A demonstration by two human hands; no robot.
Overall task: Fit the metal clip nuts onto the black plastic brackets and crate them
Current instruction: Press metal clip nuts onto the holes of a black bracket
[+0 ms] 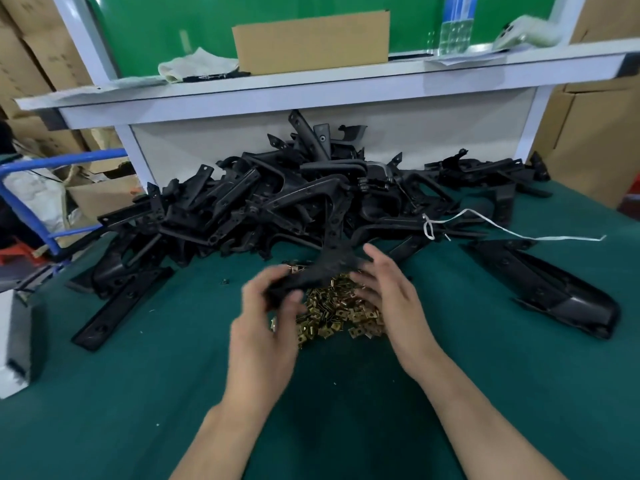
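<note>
Left hand [266,323] grips a black bracket [325,268] over the clip-nut pile [343,310], presumably keeping nuts within reach; right hand [391,299] lies loosely spread alongside.

A heap of clip nuts [341,313], small brass-coloured folded metal squares, lies loose on the green mat. Just above it a held bracket [323,268], black and motion-blurred, hangs roughly level in the left hand [266,327], with one clip nut [293,269] showing at its 9 o'clock end. At 12 o'clock from the heap the bracket pile [294,195] is a tangle of black arms (many with screw holes). A long curved bracket [554,289] lies alone at 3 o'clock, a flat strip bracket [121,306] at 9 o'clock.
</note>
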